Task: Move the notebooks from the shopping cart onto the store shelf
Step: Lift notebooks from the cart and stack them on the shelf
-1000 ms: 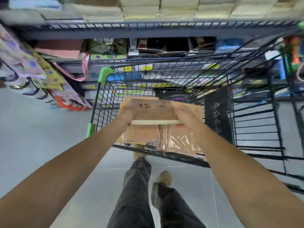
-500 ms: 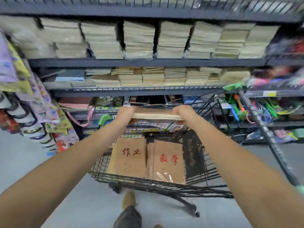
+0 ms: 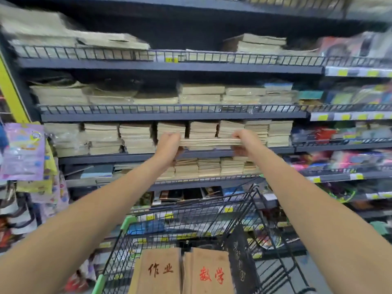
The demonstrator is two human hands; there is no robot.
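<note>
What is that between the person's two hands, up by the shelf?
In the head view, a flat stack of notebooks spans the gap, seen edge-on; the left hand grips one end and the right hand the other.

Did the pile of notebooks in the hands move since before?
Yes. The held notebook stack rose up and forward, out of the shopping cart, to the front of the store shelf, left hand and right hand gripping its ends.

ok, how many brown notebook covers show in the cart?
2. Dark-lettered notebook on the left, red-lettered notebook beside it on the right, both in the shopping cart; more may be hidden beneath.
</note>
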